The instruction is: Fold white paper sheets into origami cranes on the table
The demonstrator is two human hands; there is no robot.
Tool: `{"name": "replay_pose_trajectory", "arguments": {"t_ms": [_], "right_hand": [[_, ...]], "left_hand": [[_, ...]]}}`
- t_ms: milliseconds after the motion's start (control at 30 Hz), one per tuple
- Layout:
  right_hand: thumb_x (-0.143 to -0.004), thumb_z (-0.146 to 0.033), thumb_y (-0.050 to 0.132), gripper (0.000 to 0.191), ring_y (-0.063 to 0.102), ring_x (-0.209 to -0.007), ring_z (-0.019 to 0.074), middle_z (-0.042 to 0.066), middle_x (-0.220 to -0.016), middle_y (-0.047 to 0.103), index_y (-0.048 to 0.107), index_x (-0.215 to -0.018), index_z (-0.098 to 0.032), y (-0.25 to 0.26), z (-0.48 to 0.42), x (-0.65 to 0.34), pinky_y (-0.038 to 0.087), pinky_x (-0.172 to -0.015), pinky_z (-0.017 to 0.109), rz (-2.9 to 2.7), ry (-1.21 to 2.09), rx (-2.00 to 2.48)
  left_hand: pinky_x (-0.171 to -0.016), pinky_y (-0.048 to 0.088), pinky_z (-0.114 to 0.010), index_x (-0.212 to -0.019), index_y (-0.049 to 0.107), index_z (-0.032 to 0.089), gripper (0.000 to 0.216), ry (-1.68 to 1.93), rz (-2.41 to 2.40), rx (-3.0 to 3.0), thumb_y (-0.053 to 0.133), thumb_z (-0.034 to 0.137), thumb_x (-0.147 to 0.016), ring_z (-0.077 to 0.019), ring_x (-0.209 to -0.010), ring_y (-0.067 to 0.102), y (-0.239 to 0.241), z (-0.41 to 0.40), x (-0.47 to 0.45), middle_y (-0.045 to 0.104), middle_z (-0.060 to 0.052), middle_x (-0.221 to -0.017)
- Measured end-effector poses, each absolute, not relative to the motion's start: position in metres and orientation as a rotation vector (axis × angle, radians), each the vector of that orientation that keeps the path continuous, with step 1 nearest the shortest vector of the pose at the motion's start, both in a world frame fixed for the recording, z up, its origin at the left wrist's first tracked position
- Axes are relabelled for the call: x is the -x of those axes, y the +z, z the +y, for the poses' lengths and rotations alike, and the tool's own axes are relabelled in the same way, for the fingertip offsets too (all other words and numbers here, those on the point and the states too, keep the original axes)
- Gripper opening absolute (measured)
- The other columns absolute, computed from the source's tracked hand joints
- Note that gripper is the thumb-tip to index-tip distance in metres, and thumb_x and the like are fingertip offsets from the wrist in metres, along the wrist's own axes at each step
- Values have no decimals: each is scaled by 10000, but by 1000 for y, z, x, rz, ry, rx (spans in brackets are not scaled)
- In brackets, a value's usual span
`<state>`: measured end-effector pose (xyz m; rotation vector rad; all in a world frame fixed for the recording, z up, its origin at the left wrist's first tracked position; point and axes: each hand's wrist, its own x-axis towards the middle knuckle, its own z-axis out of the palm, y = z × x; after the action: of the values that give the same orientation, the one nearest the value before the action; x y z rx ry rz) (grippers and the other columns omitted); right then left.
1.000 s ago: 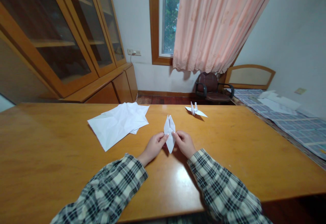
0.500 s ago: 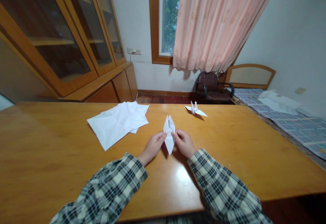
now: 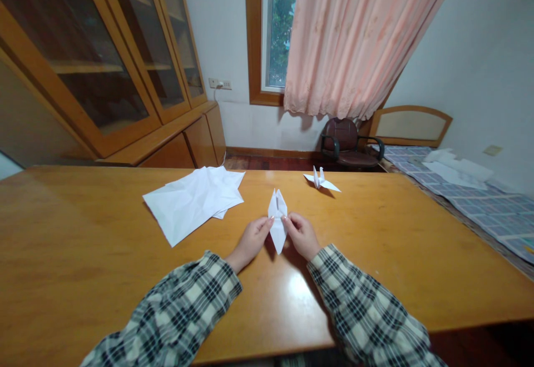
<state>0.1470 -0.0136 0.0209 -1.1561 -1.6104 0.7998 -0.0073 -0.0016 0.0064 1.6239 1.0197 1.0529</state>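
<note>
Hands pinch our folded paper piece (image 3: 277,219) at mid-height: left hand (image 3: 250,242) and right hand (image 3: 303,236) each clamp one side, above the counter (image 3: 83,256). Paper sheets (image 3: 192,200) lie left; a paper crane (image 3: 320,179) stands beyond.

Setting: a room in a home, bedroom-cum-study. Evidence: a long polished orange-brown wooden table (image 3: 83,244) under the left hand (image 3: 250,241). Beyond that hand and to its left stand tall glass-fronted wooden cabinets (image 3: 104,67). Ahead of the right hand (image 3: 302,236) are a wood-framed window (image 3: 273,28), a pleated pink curtain (image 3: 354,39) and a dark maroon padded armchair (image 3: 348,142). Far to its right is a bed with a blue patterned cover (image 3: 479,200) (curved wooden headboard (image 3: 411,125)).
</note>
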Motion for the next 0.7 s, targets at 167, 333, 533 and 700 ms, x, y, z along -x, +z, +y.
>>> {"name": "replay_pose_trajectory", "arguments": {"t_ms": [167,333,533,700], "right_hand": [[-859,-436,438,379,361,-546,103,-43,-551,354,403,-575,-188,22,-14,-147,300,-518,231,-1598,768,1184],[-860,-446,445,378,379,-553,107,-38,-562,378,426,-586,-186,23,-14,-147,318,-530,231,-1599,789,1191],[-903,-460,344,395,438,-609,122,-14,-625,453,473,-650,-184,21,-12,-149,367,-582,238,-1597,837,1129],[-912,-426,347,350,443,-603,120,-19,-631,454,471,-681,-192,18,-13,-149,369,-586,236,-1599,841,1126]], "left_hand": [[-613,401,-237,-743,569,137,382,1050,1001,-1603,432,476,-855,-143,-660,493,7,-2,7,566,-13,-687],[-612,404,-237,-756,569,141,354,1049,1012,-1614,453,463,-849,-143,-659,497,6,-2,7,569,-7,-689],[-643,436,-253,-815,577,145,363,1064,1015,-1560,440,479,-855,-156,-692,541,7,-3,6,606,-18,-730],[-649,472,-275,-916,579,144,390,1042,948,-1456,422,497,-862,-173,-698,604,7,-4,6,652,-37,-764]]}}
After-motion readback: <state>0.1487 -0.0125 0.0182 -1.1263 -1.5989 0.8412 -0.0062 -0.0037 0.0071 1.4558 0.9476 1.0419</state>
